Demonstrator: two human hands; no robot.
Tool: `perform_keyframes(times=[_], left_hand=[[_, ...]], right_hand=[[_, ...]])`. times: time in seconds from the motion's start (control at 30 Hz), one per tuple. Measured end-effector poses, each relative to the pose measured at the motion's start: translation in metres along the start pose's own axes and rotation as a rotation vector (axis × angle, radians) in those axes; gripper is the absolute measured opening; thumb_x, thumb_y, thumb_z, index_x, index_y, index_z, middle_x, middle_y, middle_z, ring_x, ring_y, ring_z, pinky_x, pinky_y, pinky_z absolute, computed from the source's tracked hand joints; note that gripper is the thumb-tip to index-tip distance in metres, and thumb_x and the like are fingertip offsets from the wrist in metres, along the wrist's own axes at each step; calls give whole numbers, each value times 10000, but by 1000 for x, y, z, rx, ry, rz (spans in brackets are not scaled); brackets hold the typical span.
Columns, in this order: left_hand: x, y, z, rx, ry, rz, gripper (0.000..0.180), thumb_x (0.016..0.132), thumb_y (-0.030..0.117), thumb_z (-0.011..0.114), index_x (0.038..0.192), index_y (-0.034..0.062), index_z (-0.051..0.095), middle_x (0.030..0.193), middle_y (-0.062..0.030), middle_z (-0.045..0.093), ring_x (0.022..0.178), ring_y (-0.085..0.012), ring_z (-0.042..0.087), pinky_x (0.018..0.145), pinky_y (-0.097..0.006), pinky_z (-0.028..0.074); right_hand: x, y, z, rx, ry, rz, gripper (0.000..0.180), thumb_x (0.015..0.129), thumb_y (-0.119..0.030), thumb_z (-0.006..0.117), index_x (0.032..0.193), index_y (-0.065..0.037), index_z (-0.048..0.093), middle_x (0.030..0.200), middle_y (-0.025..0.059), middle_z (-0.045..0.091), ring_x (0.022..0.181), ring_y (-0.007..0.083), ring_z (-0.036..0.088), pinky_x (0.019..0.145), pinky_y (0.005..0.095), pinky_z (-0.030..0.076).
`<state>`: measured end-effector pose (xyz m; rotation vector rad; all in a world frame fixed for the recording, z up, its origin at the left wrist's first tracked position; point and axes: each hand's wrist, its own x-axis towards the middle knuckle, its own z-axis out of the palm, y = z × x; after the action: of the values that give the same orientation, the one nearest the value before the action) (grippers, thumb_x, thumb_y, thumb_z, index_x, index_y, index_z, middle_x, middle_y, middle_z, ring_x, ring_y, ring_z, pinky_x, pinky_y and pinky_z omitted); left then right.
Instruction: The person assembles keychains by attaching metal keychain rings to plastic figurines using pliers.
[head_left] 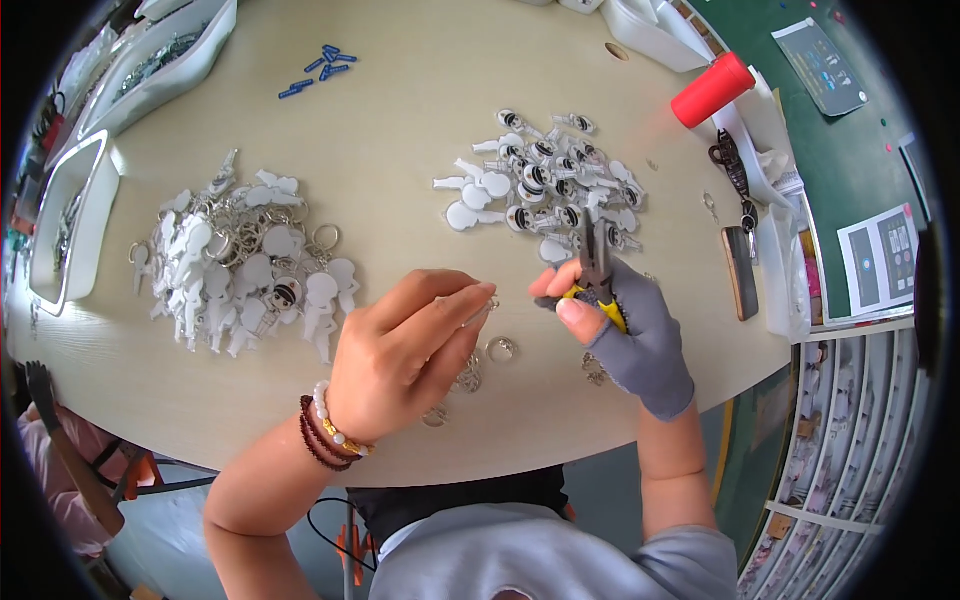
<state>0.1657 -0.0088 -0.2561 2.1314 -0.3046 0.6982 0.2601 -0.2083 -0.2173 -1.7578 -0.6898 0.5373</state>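
The small metal ring (490,300) I pinch between the fingertips of my closed left hand (405,350), over the near part of the round table (400,120), is thin, shiny and mostly hidden by my fingers, so I judge it could slip and drop among the loose rings (500,349) lying just below. My gloved right hand (625,330) is closed around the yellow-handled pliers (596,270), whose tip points up toward the pile of white charms (545,180); squeezing carelessly could bend the ring or nip my bare fingertips. The finished keychains (250,265) lie well apart on my left.
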Motion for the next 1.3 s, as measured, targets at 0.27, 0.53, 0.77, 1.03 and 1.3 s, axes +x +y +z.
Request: perform_keyframes(times=[0.27,0.53,0.77,1.03,1.3], left_hand=[[4,2,-4,119,127,156,314,693,-44,663,1005,-14,653,932,-113,634,650,-193,627,514,-271,494],[5,4,-4,179,152,198,269,688,-62,677,954,-34,646,926,-125,639,655,-197,631,508,-268,493],[7,6,-2,188,115,200,236,699,-71,677,929,-39,639,923,-130,640,662,-204,640,506,-272,499],[6,6,-1,208,129,176,237,706,-68,674,937,-27,648,913,-119,637,654,-201,635,503,-272,494],[6,6,-7,294,120,232,350,665,-78,681,1010,-21,654,934,-105,627,665,-193,615,533,-276,488]], right_hand=[[-1,2,17,-571,40,-330,227,826,-143,617,967,16,538,874,173,561,774,346,572,683,394,470],[-5,3,26,-784,99,-433,259,847,-225,599,953,4,539,902,156,549,793,338,544,731,410,457],[-6,5,18,-762,60,-394,231,851,-245,601,827,-33,514,753,122,519,665,316,529,601,412,445],[-1,11,16,-761,45,-424,220,836,-246,624,845,-42,544,776,107,538,683,304,548,605,393,453],[-1,11,7,-850,163,-572,240,762,-213,653,924,-54,575,862,90,547,815,275,553,742,397,447]])
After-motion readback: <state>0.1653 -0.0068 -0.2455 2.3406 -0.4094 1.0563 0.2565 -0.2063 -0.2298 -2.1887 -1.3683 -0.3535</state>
